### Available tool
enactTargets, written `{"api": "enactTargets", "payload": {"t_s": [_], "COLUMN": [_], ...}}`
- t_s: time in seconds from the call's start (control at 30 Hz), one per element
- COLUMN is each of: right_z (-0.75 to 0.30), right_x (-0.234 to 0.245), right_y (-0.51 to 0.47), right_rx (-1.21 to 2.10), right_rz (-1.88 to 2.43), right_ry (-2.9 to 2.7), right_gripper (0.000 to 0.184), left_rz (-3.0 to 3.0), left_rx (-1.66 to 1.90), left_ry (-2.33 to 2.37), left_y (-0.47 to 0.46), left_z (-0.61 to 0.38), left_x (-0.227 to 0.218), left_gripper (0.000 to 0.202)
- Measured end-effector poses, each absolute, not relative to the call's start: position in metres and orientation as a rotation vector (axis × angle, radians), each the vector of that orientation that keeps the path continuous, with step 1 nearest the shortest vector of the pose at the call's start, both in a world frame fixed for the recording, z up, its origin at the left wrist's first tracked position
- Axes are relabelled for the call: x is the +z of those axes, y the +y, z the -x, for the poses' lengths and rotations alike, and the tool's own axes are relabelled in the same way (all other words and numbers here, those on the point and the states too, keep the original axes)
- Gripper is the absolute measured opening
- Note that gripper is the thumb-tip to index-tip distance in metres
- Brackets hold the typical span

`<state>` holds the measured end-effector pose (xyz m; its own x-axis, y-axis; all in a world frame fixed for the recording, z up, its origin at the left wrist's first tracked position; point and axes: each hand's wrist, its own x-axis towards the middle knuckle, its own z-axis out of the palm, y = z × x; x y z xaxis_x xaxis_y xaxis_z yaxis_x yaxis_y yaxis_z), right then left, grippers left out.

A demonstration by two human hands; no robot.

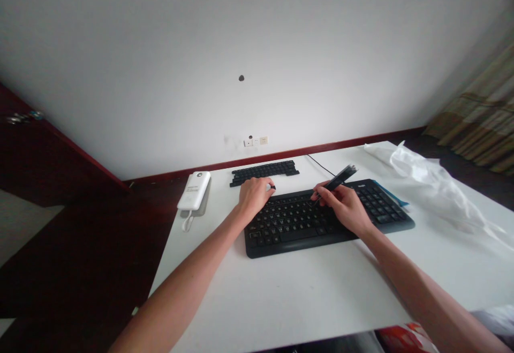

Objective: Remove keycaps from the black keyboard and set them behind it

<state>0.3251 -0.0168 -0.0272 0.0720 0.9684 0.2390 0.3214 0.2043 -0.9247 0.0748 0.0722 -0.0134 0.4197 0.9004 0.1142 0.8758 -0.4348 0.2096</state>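
A black keyboard (309, 224) is set right of centre in the lower half of the frame, slightly slanted on the white surface (241, 299); its dark body is wide, its keys bear pale markings, and its middle is partly covered by the right hand (345, 205). A slim black tool (339, 178) is pinched in that hand, its lower end pointed down at the keys. By the left hand (252, 195), at the keyboard's upper left corner, a small dark piece (272, 187) is pinched between the fingertips. Behind the hands, a group of dark keys (265, 171) is laid out in rows, its near edge partly hidden by the left hand. A white device (195, 191) with a loop strap (187, 220) is placed at left, and a crumpled white bag (436, 176) is spread at right. A blue item (395, 195) is half hidden behind the keyboard's right end, near which a thin cable (321, 165) is seen. One keyboard, one tool, one white device, one bag and two hands are counted, while three socket plates (256, 141) are seen on the wall (160, 64).
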Motion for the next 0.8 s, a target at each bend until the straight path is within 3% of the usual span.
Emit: {"api": "enactTargets", "payload": {"t_s": [0.8], "right_z": [-0.325], "right_x": [-0.026], "right_y": [-0.018], "right_rx": [0.805], "right_rz": [1.33], "right_ry": [-1.438], "right_gripper": [0.037], "left_rz": [-2.58], "left_rx": [0.357], "left_ry": [1.73], "left_y": [0.098], "left_z": [-0.082], "left_x": [-0.019], "left_gripper": [0.023]}}
